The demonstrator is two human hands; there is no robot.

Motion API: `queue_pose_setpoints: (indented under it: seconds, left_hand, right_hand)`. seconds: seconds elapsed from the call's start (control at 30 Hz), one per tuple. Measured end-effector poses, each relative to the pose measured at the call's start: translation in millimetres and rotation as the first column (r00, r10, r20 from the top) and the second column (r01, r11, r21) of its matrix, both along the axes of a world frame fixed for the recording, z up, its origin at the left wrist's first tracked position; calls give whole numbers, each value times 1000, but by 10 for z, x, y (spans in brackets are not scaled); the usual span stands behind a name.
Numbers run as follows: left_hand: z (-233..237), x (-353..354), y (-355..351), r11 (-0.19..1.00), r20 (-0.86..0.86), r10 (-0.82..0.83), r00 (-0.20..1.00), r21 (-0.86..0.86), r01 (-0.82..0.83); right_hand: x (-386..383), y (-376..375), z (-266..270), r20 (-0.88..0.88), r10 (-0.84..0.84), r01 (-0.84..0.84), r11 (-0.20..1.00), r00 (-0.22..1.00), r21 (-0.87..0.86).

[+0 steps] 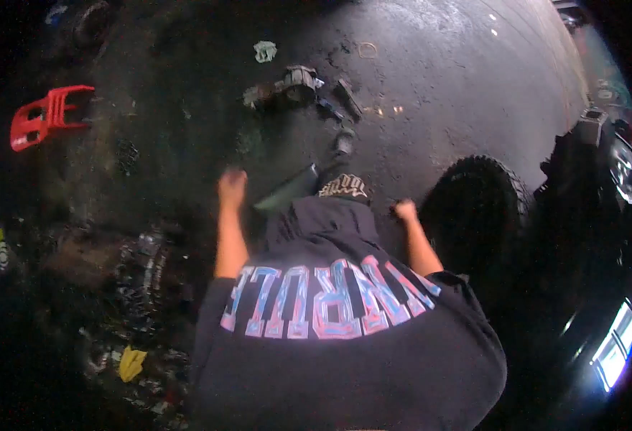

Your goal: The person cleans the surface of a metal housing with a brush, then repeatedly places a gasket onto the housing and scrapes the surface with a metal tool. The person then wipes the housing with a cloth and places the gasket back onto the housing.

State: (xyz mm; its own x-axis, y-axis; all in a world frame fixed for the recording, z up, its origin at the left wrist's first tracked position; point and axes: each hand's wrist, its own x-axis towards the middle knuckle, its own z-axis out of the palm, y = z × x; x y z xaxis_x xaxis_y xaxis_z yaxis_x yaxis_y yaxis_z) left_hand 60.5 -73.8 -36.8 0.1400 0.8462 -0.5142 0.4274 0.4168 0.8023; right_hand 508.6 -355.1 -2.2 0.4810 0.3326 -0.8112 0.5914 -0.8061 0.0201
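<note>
My left hand (233, 188) is held out over the dark floor, smeared by motion, so its fingers do not show clearly. My right hand (404, 210) looks closed beside a large knobbly tyre (477, 205); what it holds, if anything, is too small to make out. Between my hands lies a flat grey-green panel (291, 189), partly hidden by my dark shirt (345, 370) with its large pink and blue letters. A dark item with pale lettering (343, 187) shows just past the shirt's collar.
Ahead on the floor (431, 93) are a cylindrical metal part (299, 82), a dark bar-shaped piece (348, 98) and a crumpled pale cloth (265, 51). A red plastic chair (54, 118) stands left. Mechanical parts (143, 269) and a yellow cloth (132, 363) lie lower left.
</note>
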Motion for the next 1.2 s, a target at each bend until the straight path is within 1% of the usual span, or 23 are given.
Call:
queue_pose_setpoints:
  seconds: [0.03, 0.07, 0.1, 0.13, 0.2, 0.23, 0.27, 0.33, 0.47, 0.53, 0.6, 0.67, 0.73, 0.77, 0.8, 0.87, 0.93, 0.97, 1.0, 1.03, 1.1, 1.13, 1.2]
  left_hand:
    - [32, 182, 17, 989, -1, 65, 998, -137, -65]
    - [-96, 84, -247, 921, -227, 145, 963, -324, -215]
    - [-43, -164, -27, 971, -369, 32, 929, -208, -116]
    - [56, -161, -167, 980, -459, -91, 884, -198, -2]
    - [271, -343, -187, 886, -534, -90, 841, -428, -177]
    - [516, -282, -102, 782, -566, 113, 816, -456, -425]
    - [12, -766, -269, 841, -509, -67, 858, -492, -226]
    - [800, -374, 125, 699, -555, 323, 767, -407, -589]
    - [717, -429, 159, 781, -507, 321, 800, -336, -526]
    - [633, -421, 164, 817, -524, 247, 815, -340, -467]
    - [384, -478, 83, 915, -580, 68, 811, -288, -283]
    - [87, -393, 315, 947, -550, -100, 829, -309, -91]
    - [-106, -187, 713, 918, -583, -46, 811, -344, -195]
    - [-90, -47, 993, 962, -618, -83, 782, -253, -98]
    - [410, -330, 449, 958, -677, -153, 719, -281, -60]
    - [605, -161, 966, 938, -669, -196, 717, -340, -61]
    - [720, -164, 1504, 922, -646, -299, 702, -385, 38]
    - [711, -195, 1720, 928, -670, -299, 679, -369, 45]
    - [691, -209, 1886, 936, -698, -291, 654, -348, 46]
    - [698, -134, 1892, 927, -688, -288, 666, -375, 13]
    - [604, 101, 2027, 994, -542, -27, 840, -100, -33]
    - [454, 226, 2049, 992, -540, -27, 841, -118, -43]
    - [130, 574, 1922, 984, -309, -26, 951, -178, -31]
  right_hand:
    - [830, 77, -720, 150, 449, -469, 871, 881, 146]
    - [603, 876, -79, 289, -197, 59, 903, 937, 425]
    - [400, 1944, 379, -73, -452, 398, 686, 889, 608]
    - [735, 2084, 211, -383, -509, 610, 415, 771, 675]
    - [666, 2668, 804, -436, -532, 641, 294, 726, 709]
    - [642, 2787, 830, -438, -524, 643, 315, 731, 698]
    - [631, 2890, 860, -450, -462, 627, 369, 764, 686]
    - [572, 3015, 654, -504, -396, 640, 469, 768, 609]
    - [584, 2583, -142, -233, -185, 279, 829, 955, 484]
    - [278, 2472, 209, -284, -225, 339, 817, 932, 467]
    - [221, 2317, 341, -294, -481, 548, 808, 826, 216]
    - [698, 1717, -410, -527, -561, 745, 624, 638, 237]
    - [556, 2163, 316, -233, -657, 697, 669, 717, 258]
    - [620, 2203, 275, -201, -637, 663, 668, 744, 338]
    - [414, 1106, 183, -208, -656, 685, 658, 725, 312]
    - [394, 993, 79, -185, -770, 780, 543, 610, 311]
    - [150, 1027, 259, -269, -867, 871, 300, 420, 390]
    - [33, 923, 117, -247, -763, 741, 409, 598, 532]
    - [-106, 967, 115, -325, -707, 753, 445, 627, 485]
    - [-223, 1316, 409, -41, -369, 340, 799, 928, 495]
    - [-447, 1869, 403, -119, -300, 323, 881, 947, 346]
    - [-456, 2064, 143, -142, -209, 248, 895, 967, 370]
    - [-598, 2518, -321, -86, -110, 138, 878, 990, 458]
